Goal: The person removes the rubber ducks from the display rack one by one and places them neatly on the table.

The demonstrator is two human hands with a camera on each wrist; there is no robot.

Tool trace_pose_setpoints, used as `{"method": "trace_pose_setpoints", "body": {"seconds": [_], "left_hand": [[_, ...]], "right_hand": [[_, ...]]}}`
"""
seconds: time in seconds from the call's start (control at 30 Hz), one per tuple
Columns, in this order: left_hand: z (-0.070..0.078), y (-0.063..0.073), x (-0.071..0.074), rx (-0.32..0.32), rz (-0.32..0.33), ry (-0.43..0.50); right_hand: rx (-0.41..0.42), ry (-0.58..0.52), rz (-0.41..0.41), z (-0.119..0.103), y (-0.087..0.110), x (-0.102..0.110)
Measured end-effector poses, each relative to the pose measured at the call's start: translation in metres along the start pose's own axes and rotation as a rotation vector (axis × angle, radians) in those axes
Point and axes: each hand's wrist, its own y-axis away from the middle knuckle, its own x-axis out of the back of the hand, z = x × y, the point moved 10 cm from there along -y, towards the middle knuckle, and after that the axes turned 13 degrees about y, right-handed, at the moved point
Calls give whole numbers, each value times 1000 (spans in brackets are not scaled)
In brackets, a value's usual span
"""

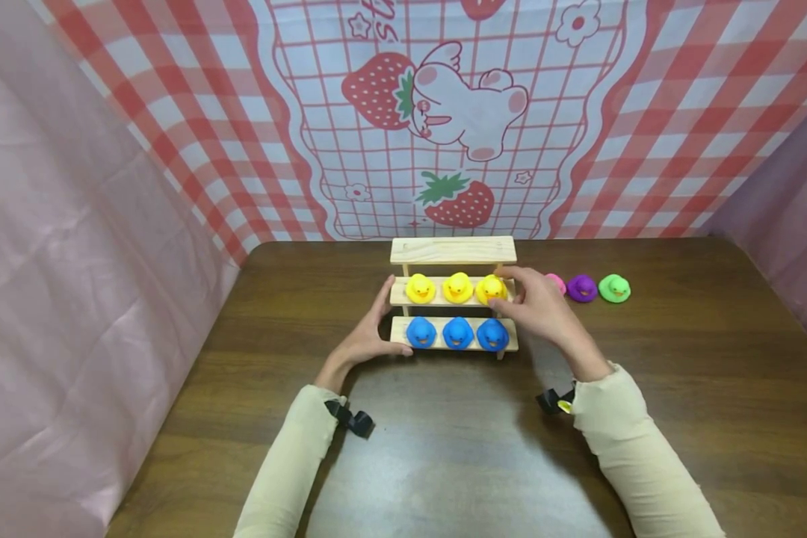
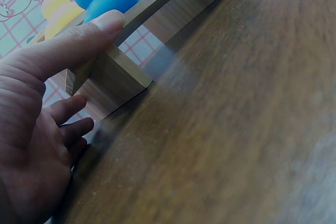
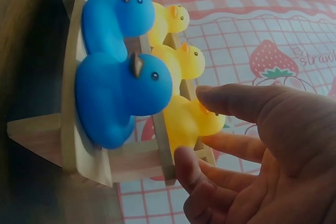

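Note:
A three-tier wooden rack (image 1: 453, 252) stands on the table with three blue rubber ducks (image 1: 458, 334) along its bottom tier and three yellow rubber ducks (image 1: 457, 288) along the middle one. My left hand (image 1: 365, 341) holds the rack's left end; in the left wrist view its thumb (image 2: 107, 24) lies on the bottom tier's front edge beside a blue duck. At the right end, my right hand (image 1: 543, 308) pinches the rightmost yellow duck (image 3: 186, 119) between thumb and fingers, and that duck sits on the middle tier. The top tier carries no duck.
Right of the rack, a pink duck (image 1: 555, 283), partly hidden by the right hand, a purple duck (image 1: 582, 288) and a green duck (image 1: 615, 288) stand in a row. A strawberry-print cloth (image 1: 471, 149) hangs behind the wooden table (image 1: 444, 448).

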Motion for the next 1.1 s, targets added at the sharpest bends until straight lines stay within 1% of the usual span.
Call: {"method": "trace_pose_setpoints", "body": {"seconds": [0.13, 0.37, 0.43, 0.67, 0.83, 1.0, 1.07, 1.1], "left_hand": [[0, 0, 0, -1, -2, 1], [-26, -8, 7, -9, 12, -11], [-29, -9, 9, -16, 14, -16], [-28, -10, 9, -49, 3, -22], [-28, -10, 8, -48, 3, -17], [-28, -10, 8, -34, 8, -28], [-25, -9, 6, -29, 7, -28], [-20, -7, 5, -26, 4, -25]], "right_hand": [[-8, 17, 6, -1, 0, -1], [-41, 54, -3, 0, -1, -6], [-50, 61, -7, 0, -1, -7], [-74, 60, -11, 2, 1, -7], [-71, 44, -2, 2, 1, -7], [-59, -5, -1, 0, 4, -3], [-61, -25, -7, 1, 5, 0], [-63, -32, -11, 1, 6, 1]]}}
